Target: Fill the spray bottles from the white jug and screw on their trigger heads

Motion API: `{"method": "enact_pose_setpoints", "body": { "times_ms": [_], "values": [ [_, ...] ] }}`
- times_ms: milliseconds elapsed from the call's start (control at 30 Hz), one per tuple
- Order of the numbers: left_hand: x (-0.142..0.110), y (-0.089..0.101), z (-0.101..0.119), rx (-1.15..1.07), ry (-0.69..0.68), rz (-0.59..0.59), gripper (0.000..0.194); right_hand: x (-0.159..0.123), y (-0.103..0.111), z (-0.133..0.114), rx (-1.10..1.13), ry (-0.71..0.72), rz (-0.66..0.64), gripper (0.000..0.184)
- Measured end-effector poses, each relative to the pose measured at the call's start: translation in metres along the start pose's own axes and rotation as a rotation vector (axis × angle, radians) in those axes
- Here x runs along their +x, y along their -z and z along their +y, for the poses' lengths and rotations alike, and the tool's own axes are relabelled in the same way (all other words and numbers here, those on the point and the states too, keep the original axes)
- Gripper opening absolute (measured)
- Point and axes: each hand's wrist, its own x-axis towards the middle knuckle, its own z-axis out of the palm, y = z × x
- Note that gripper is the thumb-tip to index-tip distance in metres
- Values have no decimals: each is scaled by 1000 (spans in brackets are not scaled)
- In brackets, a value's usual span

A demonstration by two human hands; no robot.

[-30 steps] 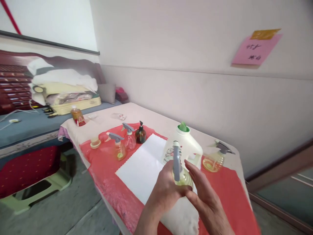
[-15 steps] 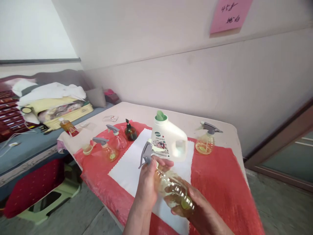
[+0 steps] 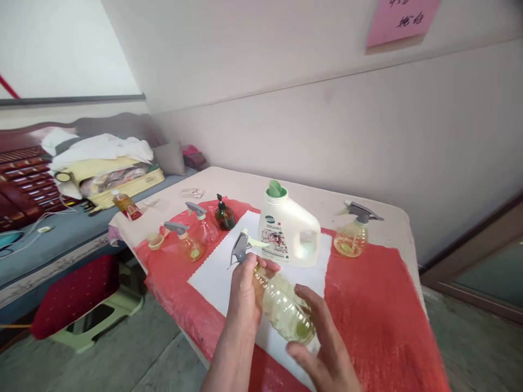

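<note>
My left hand (image 3: 246,288) is wrapped round the neck of a clear yellowish spray bottle (image 3: 286,307) with a grey trigger head. The bottle is tilted, its head up to the left and its base down to the right. Around the base, my right hand (image 3: 324,340) has its thumb and fingers spread apart; whether a fingertip touches the bottle I cannot tell. Just beyond stands a white detergent jug (image 3: 290,231) with a green spout in its uncapped mouth. Beneath it lies a white cloth (image 3: 212,283).
Red sheeting (image 3: 379,305) covers much of the table. Another spray bottle (image 3: 352,237) stands at right. At left are two more, an amber spray bottle (image 3: 190,247) and a pinkish spray bottle (image 3: 207,228), plus a dark pump bottle (image 3: 224,216) and a small cup (image 3: 155,240). A red stool (image 3: 77,299) stands on the floor.
My right hand has loosened from the bottle's lower body, its fingers now spread. The spray head has turned, with its nozzle now pointing right. The view has shifted slightly.
</note>
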Motion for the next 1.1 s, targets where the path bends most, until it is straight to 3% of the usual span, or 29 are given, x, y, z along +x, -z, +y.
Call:
{"method": "enact_pose_setpoints", "body": {
  "times_ms": [67,167,267,533,700,867,967,1100],
  "values": [
    [0,2,4,-1,-1,-16,33,5,1,-6,304,-223,-65,64],
    [-1,4,7,-4,22,-80,32,12,3,-13,641,-570,-179,71],
    [-2,4,9,22,13,-102,31,11,1,-14,705,-666,-271,66],
    [-1,7,9,44,-14,-97,32,9,-3,-22,481,-386,-246,71],
    [1,6,8,41,-8,-29,33,6,-2,-10,75,-137,-42,77],
    [8,11,11,-69,-36,89,33,3,1,6,-373,211,-16,68],
    [16,19,20,-148,-82,121,33,4,1,13,-440,255,-5,68],
    [27,34,39,-241,-179,263,35,9,0,23,-455,116,30,66]
  ]
}}
